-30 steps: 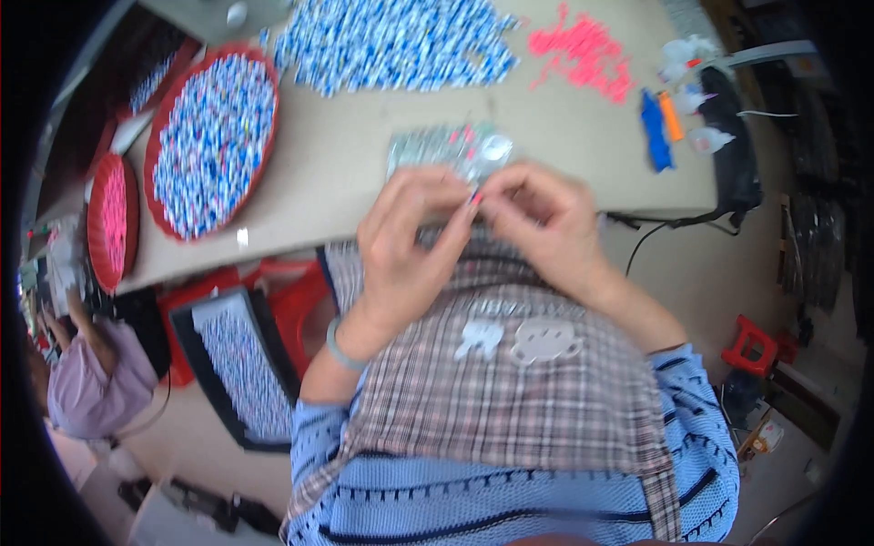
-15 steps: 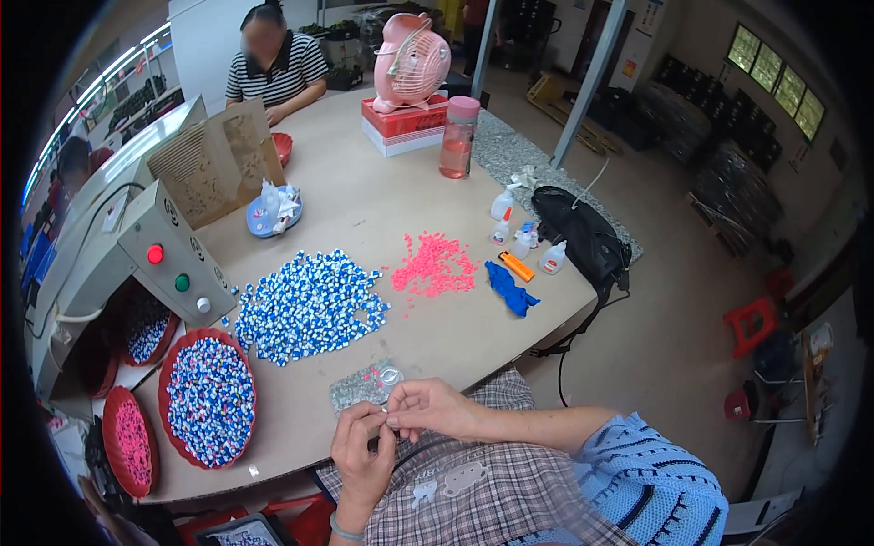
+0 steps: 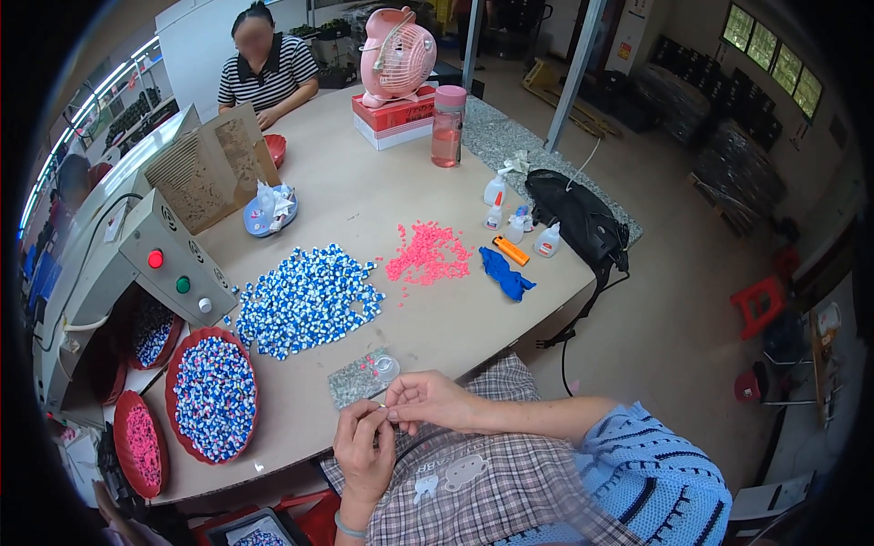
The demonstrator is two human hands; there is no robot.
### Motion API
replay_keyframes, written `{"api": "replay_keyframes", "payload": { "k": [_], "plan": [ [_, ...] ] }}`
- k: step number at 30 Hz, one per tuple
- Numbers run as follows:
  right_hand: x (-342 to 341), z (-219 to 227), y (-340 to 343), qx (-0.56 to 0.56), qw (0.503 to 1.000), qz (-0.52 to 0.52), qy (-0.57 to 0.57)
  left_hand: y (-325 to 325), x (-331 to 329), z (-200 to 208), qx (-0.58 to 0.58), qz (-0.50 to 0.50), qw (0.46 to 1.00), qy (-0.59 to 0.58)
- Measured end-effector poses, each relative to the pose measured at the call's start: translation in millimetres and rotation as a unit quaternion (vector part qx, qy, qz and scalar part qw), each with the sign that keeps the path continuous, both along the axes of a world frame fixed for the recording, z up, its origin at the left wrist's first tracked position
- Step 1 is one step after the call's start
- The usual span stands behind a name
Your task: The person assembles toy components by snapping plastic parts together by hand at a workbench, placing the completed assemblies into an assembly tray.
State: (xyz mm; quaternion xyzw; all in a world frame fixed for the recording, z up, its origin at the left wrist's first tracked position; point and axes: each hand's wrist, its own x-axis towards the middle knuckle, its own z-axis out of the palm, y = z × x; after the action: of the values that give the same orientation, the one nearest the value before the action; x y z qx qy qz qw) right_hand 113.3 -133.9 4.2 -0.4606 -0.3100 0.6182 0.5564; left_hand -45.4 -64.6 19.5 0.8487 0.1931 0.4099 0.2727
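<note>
Over my lap at the table's near edge, my left hand [image 3: 361, 452] and my right hand [image 3: 431, 402] meet at their fingertips. Both are closed in a pinch around a small whitish piece [image 3: 383, 407], mostly covered by the fingers. Just beyond them lies a speckled grey-green slab [image 3: 349, 386] with a small clear round dish [image 3: 386, 367] and a few pink bits on it. Farther off spreads a pile of small blue-and-white pieces [image 3: 309, 300]. To its right is a loose heap of small pink pieces [image 3: 428, 255].
At left, a red scalloped tray [image 3: 171, 400] of blue-and-white pieces and another red tray [image 3: 161, 460] of pink ones stand beside a grey machine [image 3: 173, 246] with buttons. Small glue bottles [image 3: 547, 240], an orange lighter [image 3: 512, 251] and a black bag [image 3: 578, 214] lie right. A person [image 3: 266, 73] sits opposite.
The whole view has shifted slightly. My hands stay pinched together in nearly the same place, with only slight finger movement.
</note>
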Motion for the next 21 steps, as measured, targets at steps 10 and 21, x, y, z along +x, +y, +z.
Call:
{"api": "replay_keyframes", "payload": {
  "k": [10,21],
  "plan": [
    [3,9,4,0.018,0.999,-0.022,-0.033,6,5,1,0.014,-0.003,1.0,-0.026],
    [0,4,9,0.008,1.0,0.029,-0.01,6,0,3,-0.006,0.001,1.0,-0.029]
  ]
}}
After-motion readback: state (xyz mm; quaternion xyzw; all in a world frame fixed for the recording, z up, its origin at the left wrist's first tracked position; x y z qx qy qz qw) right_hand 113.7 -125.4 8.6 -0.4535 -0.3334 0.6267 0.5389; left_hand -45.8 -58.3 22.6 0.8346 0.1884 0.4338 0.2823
